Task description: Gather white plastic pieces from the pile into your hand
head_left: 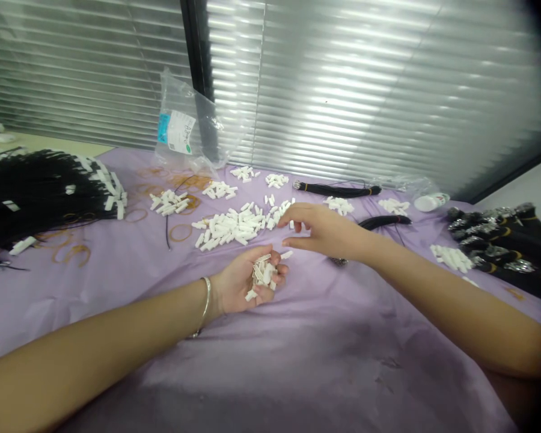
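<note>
My left hand (246, 282) lies palm up on the purple table cover (297, 349), cupped around a small bunch of white plastic connectors (264, 273). A thin bracelet (205, 304) rings that wrist. My right hand (322, 231) hovers just beyond it, thumb and forefinger pinched at the right edge of a big pile of white connectors (232, 227). I cannot tell whether a connector is held between those fingertips.
Smaller connector heaps (169, 201) dot the far side. Black wire bundles (36, 186) with white ends lie at left, more bundles (505, 237) at right, one (338, 190) at the back. A clear plastic bag (187, 123) leans on the blinds. Rubber bands (74, 252) are scattered left.
</note>
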Motion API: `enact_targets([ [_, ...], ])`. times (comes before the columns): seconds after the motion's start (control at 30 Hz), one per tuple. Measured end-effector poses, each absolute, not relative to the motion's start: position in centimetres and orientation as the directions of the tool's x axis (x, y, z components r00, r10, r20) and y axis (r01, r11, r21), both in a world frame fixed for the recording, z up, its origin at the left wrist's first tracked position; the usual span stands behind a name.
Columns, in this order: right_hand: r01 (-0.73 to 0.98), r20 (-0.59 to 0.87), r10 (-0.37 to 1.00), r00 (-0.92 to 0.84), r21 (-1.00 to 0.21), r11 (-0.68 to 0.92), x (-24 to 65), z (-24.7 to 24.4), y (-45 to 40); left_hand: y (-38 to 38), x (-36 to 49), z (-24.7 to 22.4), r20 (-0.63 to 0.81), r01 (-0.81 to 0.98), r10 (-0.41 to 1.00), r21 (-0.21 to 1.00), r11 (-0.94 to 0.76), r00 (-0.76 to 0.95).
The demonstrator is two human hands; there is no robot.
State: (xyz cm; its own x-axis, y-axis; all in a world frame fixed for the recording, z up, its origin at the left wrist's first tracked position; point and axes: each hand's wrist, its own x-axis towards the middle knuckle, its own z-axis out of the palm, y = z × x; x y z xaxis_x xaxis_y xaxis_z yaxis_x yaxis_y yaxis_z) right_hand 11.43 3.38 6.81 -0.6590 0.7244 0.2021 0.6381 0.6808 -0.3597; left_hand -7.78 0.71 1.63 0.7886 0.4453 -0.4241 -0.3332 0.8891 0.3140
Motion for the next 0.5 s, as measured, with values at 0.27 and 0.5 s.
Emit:
enact_targets([
  [0.27, 0.649, 0.062, 0.778, -0.625, -0.512, 0.562, 12.9, 2.7, 6.0, 0.5, -7.6, 1.6, -0.427, -0.170, 0.370, 0.437, 0.883, 0.825],
  [0.5, 0.760, 0.212, 0.902, -0.377, -0.487, 0.432, 12.4, 1.4, 10.0, 0.6, -7.7, 1.6, -0.414, -0.175, 0.359, 0.420, 0.891, 0.837],
])
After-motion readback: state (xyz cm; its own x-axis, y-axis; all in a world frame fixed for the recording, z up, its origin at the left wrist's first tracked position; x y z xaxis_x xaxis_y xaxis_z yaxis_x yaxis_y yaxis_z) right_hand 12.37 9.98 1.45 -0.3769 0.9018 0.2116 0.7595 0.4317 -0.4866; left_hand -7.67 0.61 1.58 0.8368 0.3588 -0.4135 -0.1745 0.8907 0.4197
